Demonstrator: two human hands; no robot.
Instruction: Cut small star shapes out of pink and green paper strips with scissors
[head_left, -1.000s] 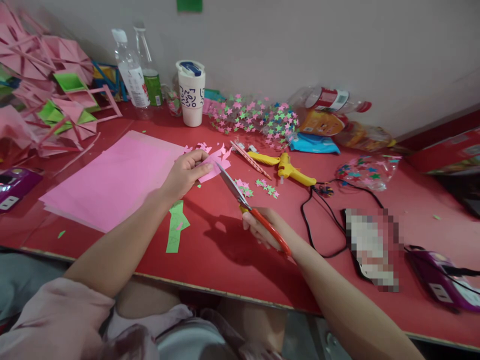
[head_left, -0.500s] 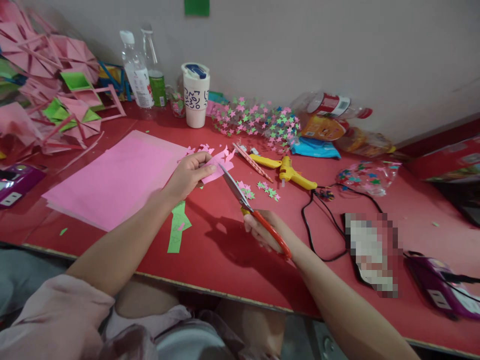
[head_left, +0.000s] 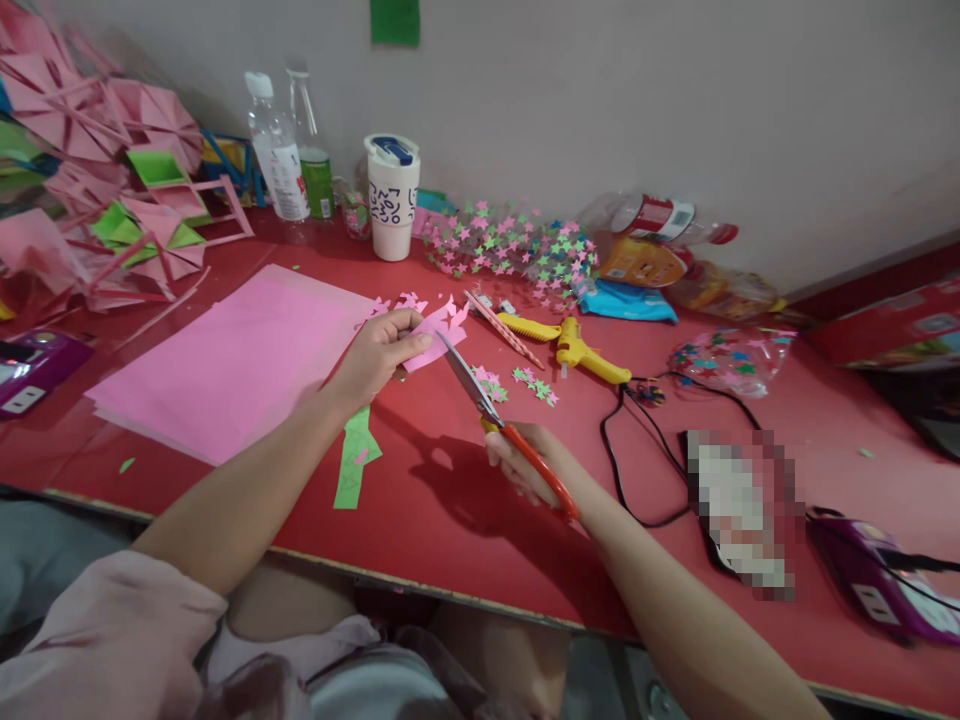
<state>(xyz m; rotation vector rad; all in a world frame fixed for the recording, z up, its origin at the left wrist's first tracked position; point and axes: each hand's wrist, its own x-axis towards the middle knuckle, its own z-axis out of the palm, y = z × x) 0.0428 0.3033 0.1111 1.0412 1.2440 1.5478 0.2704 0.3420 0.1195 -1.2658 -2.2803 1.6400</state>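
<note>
Between the thumb and fingers of my left hand [head_left: 382,355] is a small piece of pink paper [head_left: 444,338] with a jagged, cut far edge. My right hand [head_left: 525,455] is closed round the handles of scissors [head_left: 480,395] with red grips. Their blades point up and left, with the tips at the pink paper. Small pink and green paper stars [head_left: 534,383] lie on the table just beyond the blades. Below my left wrist rests a strip of green paper [head_left: 351,470] with faint drawn outlines. Large pink sheets [head_left: 232,360] are stacked on the left.
A yellow glue gun [head_left: 589,355] with a black cord lies right of a yellow cutter [head_left: 529,327]. Behind stand a white cup [head_left: 394,205] and a clear bottle [head_left: 279,165]. A bag of stars [head_left: 510,245] leans near the wall. Pink paper constructions [head_left: 142,200] fill the left back.
The view has shifted slightly. Both hands keep nearly the same place, with the scissor tips still at the pink paper, which is turned a little.
</note>
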